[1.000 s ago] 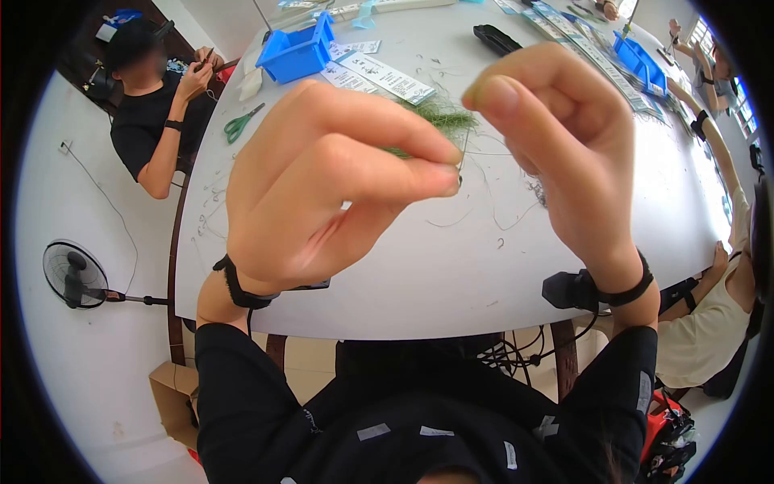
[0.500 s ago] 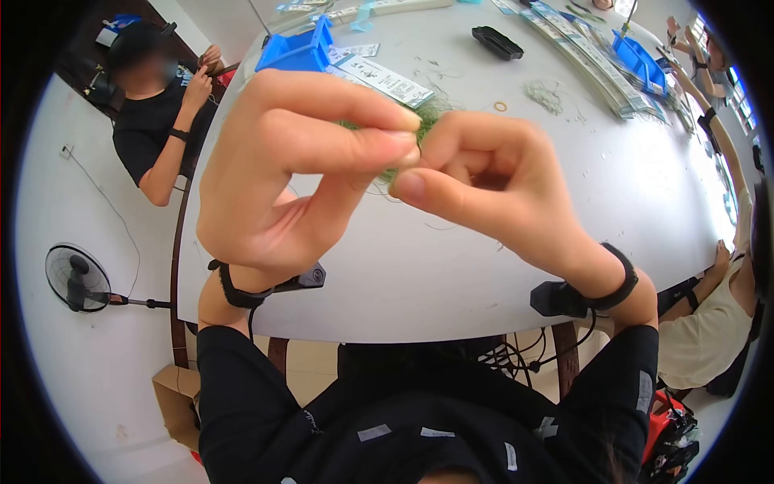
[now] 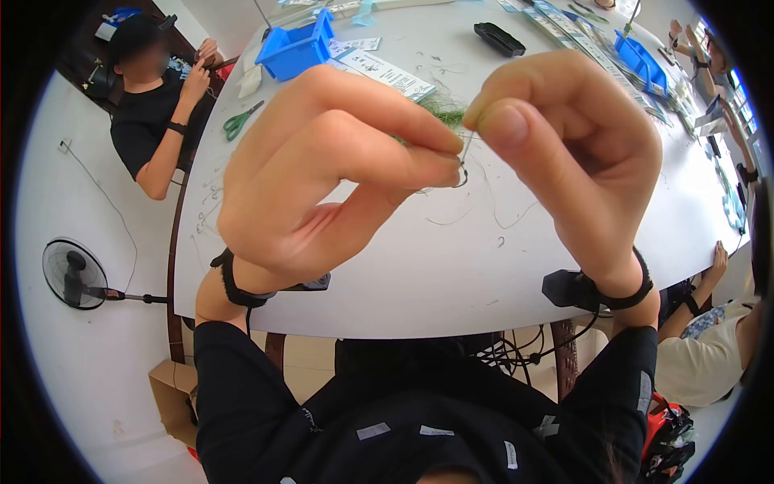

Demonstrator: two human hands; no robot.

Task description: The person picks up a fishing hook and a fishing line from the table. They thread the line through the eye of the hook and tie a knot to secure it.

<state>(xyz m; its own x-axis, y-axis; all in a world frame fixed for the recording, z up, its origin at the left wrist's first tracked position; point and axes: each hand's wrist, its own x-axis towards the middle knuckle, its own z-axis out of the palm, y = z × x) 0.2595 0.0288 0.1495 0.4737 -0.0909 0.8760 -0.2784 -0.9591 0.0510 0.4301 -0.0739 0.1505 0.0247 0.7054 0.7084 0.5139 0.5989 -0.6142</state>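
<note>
My left hand [image 3: 322, 177] is closed in a pinch on a small dark fishing hook [image 3: 463, 175], whose bend shows below the fingertips. My right hand [image 3: 584, 145] pinches a thin fishing line [image 3: 469, 143] between thumb and forefinger. This line spans the short gap between both hands. Behind the fingers, a tangle of green fishing line [image 3: 443, 115] lies on the table, partly hidden. A single loose hook [image 3: 501, 240] rests on the white tabletop [image 3: 403, 282] beneath my hands.
A blue bin [image 3: 297, 50], printed cards [image 3: 391, 74], green-handled scissors [image 3: 240, 121] and a black tray [image 3: 500, 39] lie on the table. Another blue bin [image 3: 641, 66] stands at the right. One person [image 3: 153, 105] sits at the left; other people are at the right.
My hands have drawn apart, the right one moving right and up. The thin line and hook between them now show. The scissors at the left have come into sight.
</note>
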